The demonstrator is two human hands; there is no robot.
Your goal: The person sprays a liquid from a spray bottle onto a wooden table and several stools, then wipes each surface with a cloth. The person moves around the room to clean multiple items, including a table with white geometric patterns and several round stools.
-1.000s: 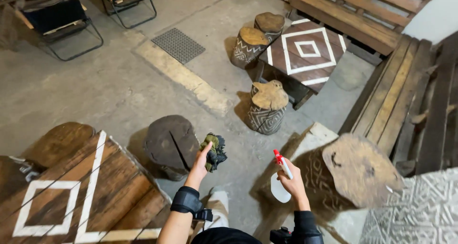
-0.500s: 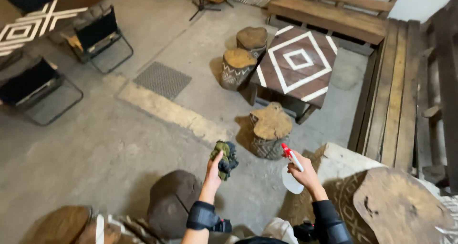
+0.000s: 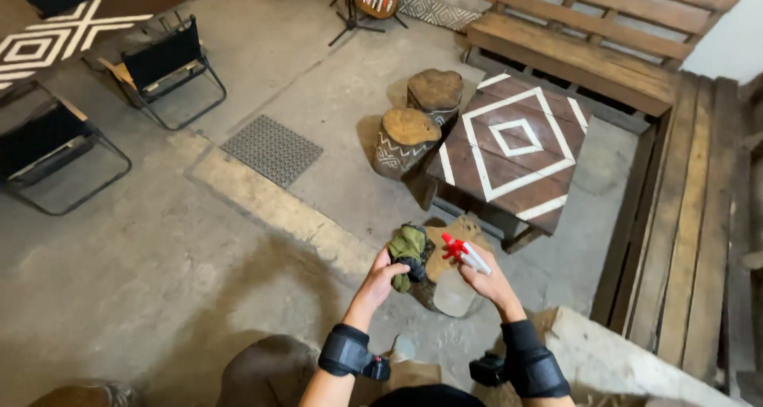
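1. Since the earlier frames: view swung on toward the painted low table [image 3: 513, 149], now in full view with its two stump stools; folding chairs now at far left; both hands carried forward with the same load.
2. Left hand [image 3: 383, 278] — closed around a bunched green cloth [image 3: 408, 248], held out over the concrete floor [image 3: 159, 272], black wrist brace [image 3: 350, 353] on the forearm.
3. Right hand [image 3: 485, 280] — wrapped on the neck of a clear spray bottle [image 3: 456, 289] with a red trigger head [image 3: 455, 248]; bottle body hangs below the fingers, nozzle pointing left toward the cloth. Second brace on this wrist.
4. Just beyond both hands: a carved stump stool [image 3: 457, 236], mostly hidden behind cloth and bottle.
5. Judged good handling: keep the nozzle aimed away from the body, cloth gathered so no loose end trails, bottle upright enough for the trigger to draw.
6. Surface: rough, stained concrete with a paler strip and a metal drain grate [image 3: 272, 149].
7. Room, left to right: another painted table [image 3: 71, 25] and black folding chairs [image 3: 171, 69], a stand by the far wall, two stump stools [image 3: 405, 137], then pallet-wood benches [image 3: 604, 33] along the back and right side.
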